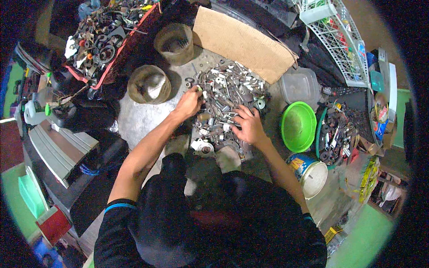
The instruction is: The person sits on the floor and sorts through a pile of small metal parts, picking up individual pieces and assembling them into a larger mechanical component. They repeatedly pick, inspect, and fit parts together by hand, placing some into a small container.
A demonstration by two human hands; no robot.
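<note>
A wide pile of mixed metal parts, bolts and small white plastic pieces is spread on the grey floor before me. At the pile's left edge is my left hand, its fingers pinched together around something small that I cannot make out. My right hand rests on the pile's right side, palm down, with bent fingers spread apart among the parts. It does not visibly grip anything. A white and metal fitting lies at the pile's near edge.
Two worn round tubs stand left of the pile, and a cardboard sheet lies behind it. Rightward are a clear plastic container, a green basin, a bucket and a basket of parts. A red-rimmed crate of parts stands far left.
</note>
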